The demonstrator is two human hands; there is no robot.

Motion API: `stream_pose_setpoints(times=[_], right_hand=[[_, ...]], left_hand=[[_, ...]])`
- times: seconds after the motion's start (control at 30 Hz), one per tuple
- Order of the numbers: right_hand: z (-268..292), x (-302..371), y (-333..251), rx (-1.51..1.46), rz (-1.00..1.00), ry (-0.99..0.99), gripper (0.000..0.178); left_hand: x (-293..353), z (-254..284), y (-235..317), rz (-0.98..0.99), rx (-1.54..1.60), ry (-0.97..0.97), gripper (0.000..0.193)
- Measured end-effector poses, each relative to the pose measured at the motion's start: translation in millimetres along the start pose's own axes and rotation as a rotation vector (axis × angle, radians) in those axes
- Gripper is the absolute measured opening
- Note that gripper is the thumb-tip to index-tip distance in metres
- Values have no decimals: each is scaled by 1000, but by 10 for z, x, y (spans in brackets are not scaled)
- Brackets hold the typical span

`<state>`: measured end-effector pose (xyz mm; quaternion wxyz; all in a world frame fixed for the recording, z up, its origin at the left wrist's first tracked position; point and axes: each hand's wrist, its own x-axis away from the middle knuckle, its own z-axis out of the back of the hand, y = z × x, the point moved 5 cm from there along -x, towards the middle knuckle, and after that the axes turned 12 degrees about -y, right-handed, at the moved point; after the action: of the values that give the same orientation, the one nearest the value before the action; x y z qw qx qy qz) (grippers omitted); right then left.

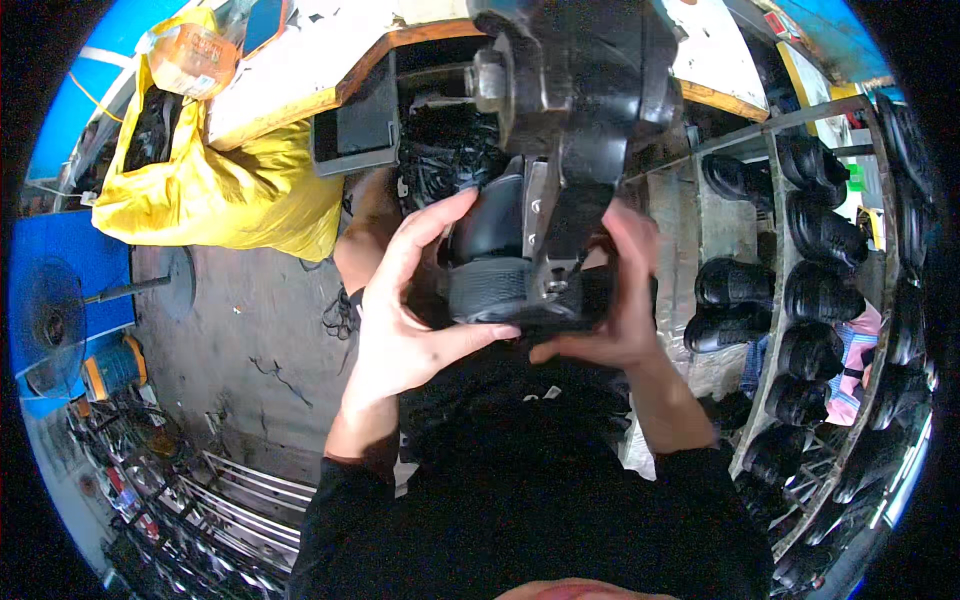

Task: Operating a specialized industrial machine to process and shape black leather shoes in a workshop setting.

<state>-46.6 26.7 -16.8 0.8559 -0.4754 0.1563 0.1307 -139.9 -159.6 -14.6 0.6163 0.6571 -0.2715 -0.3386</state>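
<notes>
A black shoe [488, 222] with a ribbed sole edge [480, 290] is between my two hands, under a dark machine head [570, 90]. My left hand [405, 300] wraps round the shoe's left side, its thumb along the near edge and its fingers reaching up the far side. My right hand [630, 300] grips the right side, slightly blurred, its thumb toward the near edge. A metal arm of the machine comes down over the middle of the shoe and hides part of it.
A white worktop [300, 65] with a wooden edge lies beyond the machine, with a grey tray [356, 125] beneath it. A yellow bag [230, 195] hangs at left. Racks of black shoes [825, 230] stand at right. A fan [60, 320] and a metal rack [250, 490] are at left.
</notes>
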Motion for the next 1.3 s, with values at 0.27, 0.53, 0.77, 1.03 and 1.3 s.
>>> stream_pose_setpoints(times=[0.27, 0.53, 0.77, 1.03, 1.3], right_hand=[[-344, 1034, 996, -474, -571, -138, 96], [550, 944, 718, 43, -275, -115, 80], [949, 343, 182, 187, -202, -297, 73], [82, 907, 912, -266, -513, 80, 76], [-326, 1239, 1054, -1118, -582, 399, 82]], left_hand=[[26, -164, -349, -223, 334, -27, 110], [61, -354, -485, 12, 562, 127, 115], [101, -344, -470, -93, 640, 202, 118], [255, -210, -1090, 90, 214, 103, 111], [528, -119, -761, 147, -164, 2, 64]])
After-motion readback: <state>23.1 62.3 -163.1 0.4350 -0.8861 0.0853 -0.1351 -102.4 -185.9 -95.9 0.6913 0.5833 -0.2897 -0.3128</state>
